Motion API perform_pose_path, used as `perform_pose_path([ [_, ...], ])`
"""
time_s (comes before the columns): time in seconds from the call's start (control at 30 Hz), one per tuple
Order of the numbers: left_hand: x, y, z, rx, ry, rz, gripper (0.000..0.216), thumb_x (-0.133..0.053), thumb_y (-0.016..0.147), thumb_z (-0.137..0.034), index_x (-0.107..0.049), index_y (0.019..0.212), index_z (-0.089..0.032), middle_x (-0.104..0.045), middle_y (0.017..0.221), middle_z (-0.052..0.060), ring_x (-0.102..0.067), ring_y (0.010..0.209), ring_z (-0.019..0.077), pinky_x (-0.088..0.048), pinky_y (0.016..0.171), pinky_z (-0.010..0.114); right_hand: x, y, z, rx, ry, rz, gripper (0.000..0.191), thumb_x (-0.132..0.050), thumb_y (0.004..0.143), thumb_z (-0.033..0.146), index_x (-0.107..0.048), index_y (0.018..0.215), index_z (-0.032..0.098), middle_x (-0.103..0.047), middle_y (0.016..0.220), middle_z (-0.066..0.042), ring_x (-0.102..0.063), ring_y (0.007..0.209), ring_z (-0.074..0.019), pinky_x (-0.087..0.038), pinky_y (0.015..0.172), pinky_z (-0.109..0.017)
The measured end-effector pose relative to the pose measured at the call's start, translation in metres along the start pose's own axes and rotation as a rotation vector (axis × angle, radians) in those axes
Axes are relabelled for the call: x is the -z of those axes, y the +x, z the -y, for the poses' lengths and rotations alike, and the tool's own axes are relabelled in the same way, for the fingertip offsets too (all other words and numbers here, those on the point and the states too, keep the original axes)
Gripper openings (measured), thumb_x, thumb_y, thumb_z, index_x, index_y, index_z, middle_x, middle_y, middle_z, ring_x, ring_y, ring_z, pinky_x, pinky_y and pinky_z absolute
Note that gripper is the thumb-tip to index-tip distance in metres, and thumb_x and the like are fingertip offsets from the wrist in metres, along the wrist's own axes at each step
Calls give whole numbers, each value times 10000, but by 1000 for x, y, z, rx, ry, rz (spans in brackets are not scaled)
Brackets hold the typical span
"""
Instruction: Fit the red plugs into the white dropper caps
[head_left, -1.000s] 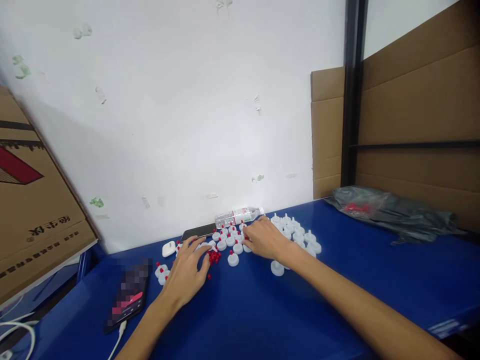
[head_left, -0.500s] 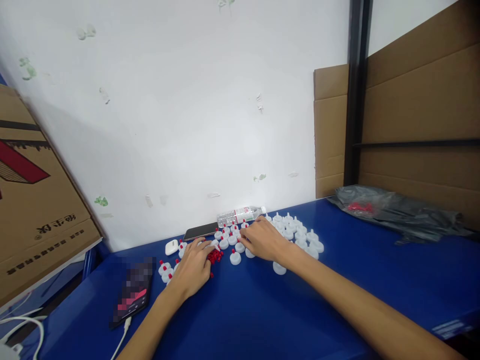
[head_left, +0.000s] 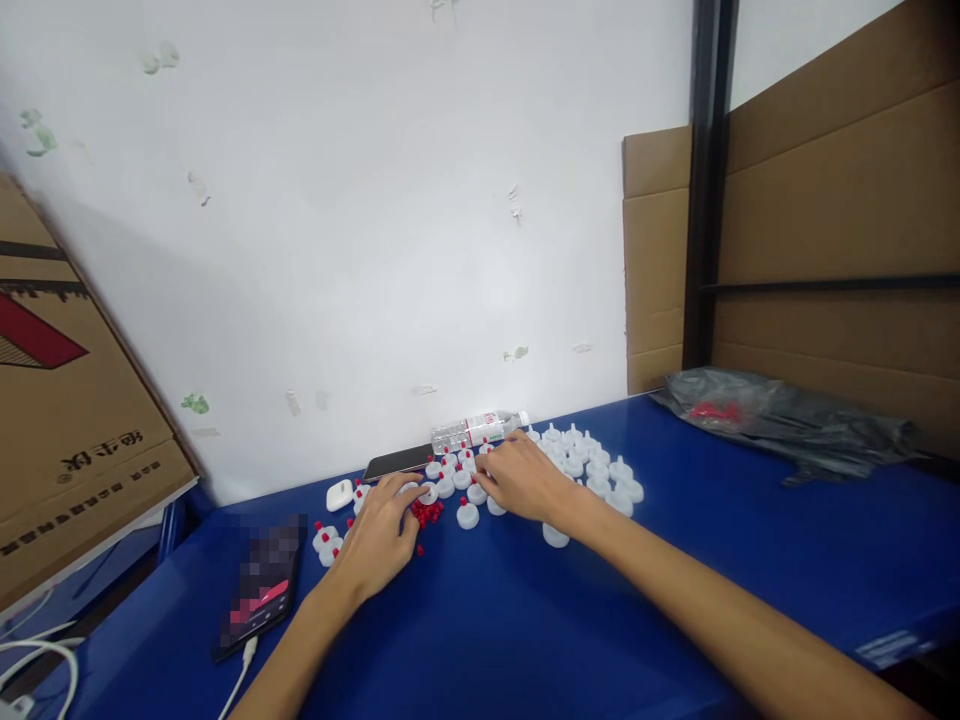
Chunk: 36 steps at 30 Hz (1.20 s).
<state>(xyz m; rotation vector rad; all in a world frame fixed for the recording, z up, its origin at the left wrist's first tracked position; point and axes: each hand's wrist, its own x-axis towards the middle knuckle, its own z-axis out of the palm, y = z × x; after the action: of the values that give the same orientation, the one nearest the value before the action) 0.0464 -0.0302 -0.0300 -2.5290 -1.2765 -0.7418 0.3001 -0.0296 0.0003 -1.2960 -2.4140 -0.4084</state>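
My left hand (head_left: 381, 535) lies over the left of a group of white nozzle caps, its fingers stretched forward and spread. Its index fingertip touches a tilted white cap (head_left: 428, 495). Beside the thumb is a small pile of red tips (head_left: 426, 513). My right hand (head_left: 525, 475) is bent down among the caps, fingers drawn together; what they hold, if anything, is hidden. White caps with red tips, such as one upright cap (head_left: 467, 516), stand between and left of the hands. White caps without red tips (head_left: 598, 470) cluster right of my right hand.
A plastic bottle (head_left: 472, 431) lies by the wall beside a dark phone (head_left: 397, 462). A white earbud case (head_left: 340, 496) and a phone on a cable (head_left: 262, 590) are at left. A grey plastic bag (head_left: 795, 425) lies right on the blue table (head_left: 525, 630). Cardboard (head_left: 82, 420) stands left.
The whole view has shifted slightly left. Both hands stay in nearly the same places among the caps, and the cap at my left fingertips shows more of its round face.
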Motion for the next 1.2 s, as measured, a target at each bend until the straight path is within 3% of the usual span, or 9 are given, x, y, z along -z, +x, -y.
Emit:
perform_pose_path([
  [0.2, -7, -2, 1, -7, 41, 47, 404, -445, 918, -184, -629, 1275, -220, -611, 1341, 95, -483, 1312, 302, -402, 1091, 532, 0, 0, 1, 11, -4, -6, 263, -474, 961, 250, -668, 808, 161, -712, 751, -76, -657, 758, -211, -330, 840, -346],
  [0.47, -7, 1, 4, 14, 21, 133, 356, -428, 957, -232, -657, 1230, -245, -663, 1198, 96, -621, 1079, 258, -473, 949, 429, 1, -1, 2, 14, 4, -3, 267, -476, 958, 250, -659, 785, 160, -707, 737, -70, -652, 736, -202, -326, 829, -338],
  [0.7, -2, 5, 3, 17, -33, 133, 296, -436, 965, -224, -712, 1075, -234, -688, 1049, 80, -656, 935, 221, -487, 855, 348, -1, -1, 1, 11, 2, -9, 260, -477, 959, 239, -645, 774, 165, -707, 734, -64, -655, 727, -199, -341, 856, -350],
  [0.83, 2, 5, 1, 39, -76, 21, 249, -471, 960, -257, -710, 1022, -227, -698, 1025, 71, -658, 918, 222, -490, 857, 357, 4, -1, 2, 14, 70, -79, 236, -459, 986, 237, -647, 861, 168, -714, 788, -67, -663, 778, -197, -344, 928, -367],
  [0.93, 7, 6, -7, 93, -186, -133, 201, -519, 949, -322, -689, 1009, -234, -700, 1002, 48, -664, 851, 198, -506, 815, 333, 8, -2, 8, 87, 169, -188, 210, -485, 1001, 314, -616, 1112, 194, -719, 922, -68, -663, 918, -210, -335, 1000, -391],
  [1.03, 10, 8, -20, 204, -362, -274, 188, -608, 898, -377, -679, 974, -221, -711, 961, 38, -681, 811, 185, -522, 782, 301, 8, -4, 22, 195, 246, -260, 399, -554, 973, 377, -482, 1338, 233, -690, 1116, -77, -628, 1071, -221, -315, 1064, -420],
  [1.1, 13, 14, -30, 296, -542, -278, 226, -669, 846, -403, -677, 954, -205, -720, 946, 41, -698, 816, 193, -536, 752, 283, 5, -5, 32, 232, 263, -278, 534, -599, 943, 406, -405, 1409, 233, -658, 1203, -93, -609, 1113, -235, -334, 1066, -433],
  [1.2, 24, 30, -43, 393, -869, -172, 301, -731, 776, -430, -677, 917, -170, -733, 915, 55, -706, 781, 199, -551, 725, 278, 2, -3, 39, 179, 246, -306, 604, -611, 931, 412, -365, 1439, 197, -653, 1195, -114, -623, 1072, -255, -423, 976, -420],
])
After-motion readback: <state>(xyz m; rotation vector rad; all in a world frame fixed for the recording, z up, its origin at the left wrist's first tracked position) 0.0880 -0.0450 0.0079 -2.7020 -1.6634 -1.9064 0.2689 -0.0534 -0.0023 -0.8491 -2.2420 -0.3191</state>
